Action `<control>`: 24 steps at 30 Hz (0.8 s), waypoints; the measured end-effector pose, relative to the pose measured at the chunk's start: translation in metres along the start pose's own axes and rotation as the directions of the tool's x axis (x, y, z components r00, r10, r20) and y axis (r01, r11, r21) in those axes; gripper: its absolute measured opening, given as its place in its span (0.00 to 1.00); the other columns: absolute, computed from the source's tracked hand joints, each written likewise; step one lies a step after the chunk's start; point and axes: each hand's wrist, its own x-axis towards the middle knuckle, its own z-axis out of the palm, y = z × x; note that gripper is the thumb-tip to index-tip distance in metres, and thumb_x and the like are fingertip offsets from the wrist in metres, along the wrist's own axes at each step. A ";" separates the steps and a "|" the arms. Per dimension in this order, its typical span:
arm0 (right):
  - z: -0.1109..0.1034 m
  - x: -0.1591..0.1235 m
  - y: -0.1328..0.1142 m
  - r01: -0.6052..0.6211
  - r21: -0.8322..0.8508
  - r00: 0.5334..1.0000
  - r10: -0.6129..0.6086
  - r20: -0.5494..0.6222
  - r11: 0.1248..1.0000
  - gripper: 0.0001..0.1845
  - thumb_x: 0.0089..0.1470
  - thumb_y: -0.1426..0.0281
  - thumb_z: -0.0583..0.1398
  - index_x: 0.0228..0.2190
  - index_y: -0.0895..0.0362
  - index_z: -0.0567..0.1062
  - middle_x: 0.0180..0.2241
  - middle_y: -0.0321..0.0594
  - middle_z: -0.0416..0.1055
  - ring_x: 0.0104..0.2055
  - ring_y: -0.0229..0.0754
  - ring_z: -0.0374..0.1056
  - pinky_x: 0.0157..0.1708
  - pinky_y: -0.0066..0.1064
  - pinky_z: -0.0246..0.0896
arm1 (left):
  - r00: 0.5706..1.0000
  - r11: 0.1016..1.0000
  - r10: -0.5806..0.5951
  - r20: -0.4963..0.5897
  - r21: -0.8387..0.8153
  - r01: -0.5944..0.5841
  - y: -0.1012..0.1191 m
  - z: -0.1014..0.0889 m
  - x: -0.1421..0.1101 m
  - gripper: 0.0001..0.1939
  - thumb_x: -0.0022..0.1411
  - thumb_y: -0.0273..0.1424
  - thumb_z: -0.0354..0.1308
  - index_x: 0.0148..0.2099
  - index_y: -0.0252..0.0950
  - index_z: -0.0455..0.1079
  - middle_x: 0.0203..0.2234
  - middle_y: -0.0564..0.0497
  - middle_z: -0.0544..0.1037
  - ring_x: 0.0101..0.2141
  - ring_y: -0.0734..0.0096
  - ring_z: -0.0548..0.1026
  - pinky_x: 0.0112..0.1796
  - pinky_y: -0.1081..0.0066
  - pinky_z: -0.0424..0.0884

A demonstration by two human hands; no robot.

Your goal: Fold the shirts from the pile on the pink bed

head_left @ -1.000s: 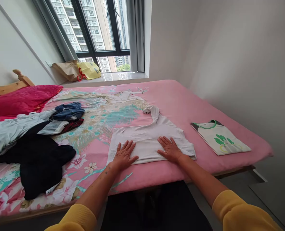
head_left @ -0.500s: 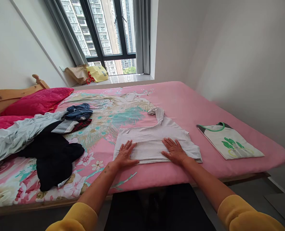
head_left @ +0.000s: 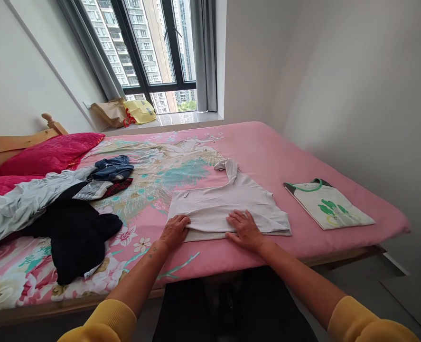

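Note:
A light grey shirt [head_left: 217, 202] lies partly folded near the bed's front edge, with one sleeve pointing away from me. At its front left corner is my left hand [head_left: 174, 231], the fingers bent and pressed together on the cloth; its thumb is hidden. My right hand [head_left: 246, 231] rests palm down on the front part of the shirt, right of the middle, with its fingers apart. A ridge of cloth runs between the two hands. To the right lies a folded white T-shirt [head_left: 333, 205] with a green collar and a green print.
On the left of the pink flowered bed [head_left: 267, 156] are a black garment [head_left: 78, 237], crumpled white cloth [head_left: 28, 204] and blue denim [head_left: 113, 167]. Magenta pillows [head_left: 50, 154] lie by the wooden headboard [head_left: 14, 145]. Bags [head_left: 139, 111] stand on the windowsill.
My left hand has slid slightly left and its spread fingers have drawn together at the shirt's corner. My right hand has moved a little left over the cloth. The view has shifted slightly.

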 end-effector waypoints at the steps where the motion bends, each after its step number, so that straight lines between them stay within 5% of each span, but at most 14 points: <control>1: 0.003 0.000 -0.010 -0.003 0.012 1.000 0.004 -0.028 1.000 0.28 0.55 0.54 0.53 0.53 0.55 0.66 0.57 0.45 0.61 0.63 0.49 0.47 0.61 0.49 0.29 | 1.000 1.000 -0.002 0.016 0.022 0.001 0.000 -0.002 0.003 0.13 0.54 0.22 0.51 0.42 0.38 0.68 0.40 0.46 0.74 0.43 0.62 0.71 0.43 0.64 0.68; 5: 0.016 0.012 -0.039 -0.058 0.023 0.996 0.059 -0.064 0.998 0.26 0.53 0.58 0.55 0.52 0.56 0.67 0.55 0.46 0.64 0.61 0.50 0.50 0.61 0.49 0.29 | 0.998 0.997 0.016 0.056 0.075 -0.020 0.001 -0.016 0.011 0.10 0.56 0.25 0.52 0.41 0.39 0.69 0.38 0.47 0.75 0.40 0.61 0.72 0.41 0.63 0.67; 9: 0.019 0.024 -0.038 -0.088 -0.038 0.996 0.087 -0.010 0.995 0.23 0.56 0.67 0.50 0.53 0.56 0.66 0.55 0.45 0.63 0.60 0.49 0.51 0.61 0.48 0.32 | 0.997 0.993 0.044 0.067 0.109 -0.051 0.002 -0.031 0.014 0.11 0.60 0.26 0.50 0.42 0.40 0.70 0.39 0.47 0.76 0.41 0.61 0.73 0.43 0.62 0.65; 15: 0.004 -0.003 0.016 -0.165 -0.200 0.984 0.176 0.038 0.966 0.27 0.54 0.76 0.46 0.55 0.55 0.65 0.58 0.43 0.60 0.60 0.48 0.50 0.60 0.46 0.33 | 0.988 0.988 0.112 0.102 0.092 -0.121 0.000 -0.033 -0.003 0.13 0.62 0.25 0.47 0.40 0.42 0.73 0.38 0.48 0.78 0.40 0.65 0.74 0.43 0.63 0.63; 20: -0.012 -0.044 0.071 -0.302 -0.322 0.950 0.312 -0.022 0.897 0.30 0.51 0.79 0.47 0.55 0.55 0.64 0.58 0.41 0.61 0.60 0.48 0.51 0.58 0.46 0.36 | 0.988 0.988 0.119 0.100 0.090 -0.128 -0.005 -0.021 -0.022 0.18 0.64 0.24 0.44 0.47 0.44 0.71 0.47 0.50 0.76 0.49 0.65 0.71 0.45 0.62 0.61; 24: -0.019 -0.059 0.094 -0.347 -0.367 0.936 0.346 -0.071 0.863 0.28 0.51 0.77 0.48 0.54 0.57 0.65 0.56 0.44 0.63 0.58 0.49 0.53 0.57 0.46 0.39 | 0.990 0.986 0.107 0.093 0.119 -0.118 -0.005 -0.015 -0.028 0.17 0.63 0.25 0.46 0.48 0.45 0.70 0.48 0.51 0.75 0.46 0.63 0.72 0.44 0.61 0.62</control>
